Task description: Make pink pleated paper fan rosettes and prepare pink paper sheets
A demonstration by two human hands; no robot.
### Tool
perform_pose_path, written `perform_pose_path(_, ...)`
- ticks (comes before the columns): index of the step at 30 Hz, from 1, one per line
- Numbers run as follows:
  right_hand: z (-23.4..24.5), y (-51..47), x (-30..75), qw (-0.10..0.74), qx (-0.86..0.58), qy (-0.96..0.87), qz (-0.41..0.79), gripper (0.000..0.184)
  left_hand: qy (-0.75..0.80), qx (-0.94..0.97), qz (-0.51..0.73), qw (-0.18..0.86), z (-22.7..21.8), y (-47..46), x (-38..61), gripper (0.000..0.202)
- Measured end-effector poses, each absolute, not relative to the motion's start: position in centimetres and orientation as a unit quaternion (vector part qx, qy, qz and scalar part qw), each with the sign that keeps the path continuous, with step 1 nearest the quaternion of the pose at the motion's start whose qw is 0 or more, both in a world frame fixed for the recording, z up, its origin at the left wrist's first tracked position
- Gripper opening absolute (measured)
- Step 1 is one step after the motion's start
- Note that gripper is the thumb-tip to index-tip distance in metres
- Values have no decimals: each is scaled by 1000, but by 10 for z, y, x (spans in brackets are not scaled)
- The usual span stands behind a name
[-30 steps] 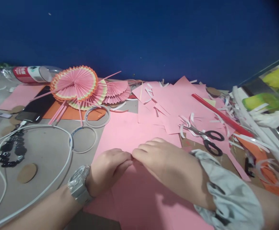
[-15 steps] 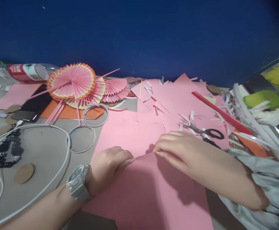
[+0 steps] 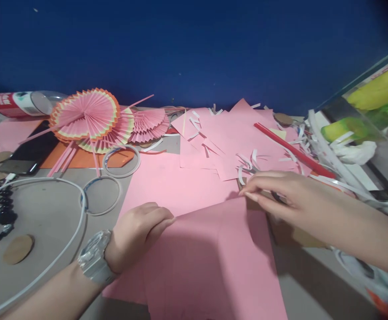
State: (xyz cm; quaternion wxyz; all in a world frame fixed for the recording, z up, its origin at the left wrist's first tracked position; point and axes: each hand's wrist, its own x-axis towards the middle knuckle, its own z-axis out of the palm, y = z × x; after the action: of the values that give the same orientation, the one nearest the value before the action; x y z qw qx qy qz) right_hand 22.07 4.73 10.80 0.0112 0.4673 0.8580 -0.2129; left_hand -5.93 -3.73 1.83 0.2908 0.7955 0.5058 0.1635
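Note:
A pink sheet of paper (image 3: pixel 194 258) is held up by its far edge, slightly raised above another pink sheet (image 3: pixel 167 182) on the table. My left hand (image 3: pixel 140 233), with a grey watch (image 3: pixel 97 258) on the wrist, pinches the edge near its left part. At the far right corner, my right hand (image 3: pixel 280 191) pinches the same sheet between thumb and fingers. Scissors lie mostly hidden behind my right hand. Loose pink sheets with white paper strips (image 3: pixel 200 126) lie beyond the hands.
Pleated paper fans (image 3: pixel 87 113) stand at the back left beside a plastic bottle (image 3: pixel 17 104). A phone (image 3: pixel 27 153) with a white cable (image 3: pixel 83 213), two rings of tape (image 3: pixel 102 195) and cardboard discs (image 3: pixel 18 249) lie left. A red strip (image 3: pixel 294 151) lies right.
My right hand has slid rightward along the sheet's far edge to its corner, now covering the scissors. My left hand keeps its pinch. The view has shifted slightly right.

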Motion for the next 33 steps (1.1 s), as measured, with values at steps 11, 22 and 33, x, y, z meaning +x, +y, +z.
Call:
perform_pose_path(11,100,35,215,-21,463,860,-213,25,544,771,159,292,17,-34,-57,21)
perform_pose_path(22,97,40,203,2,456,862,-221,20,553,758,145,316,19,-34,-55,24)
perform_pose_path(33,90,38,242,-87,587,779,-202,18,588,687,212,371,22,-34,-55,23)
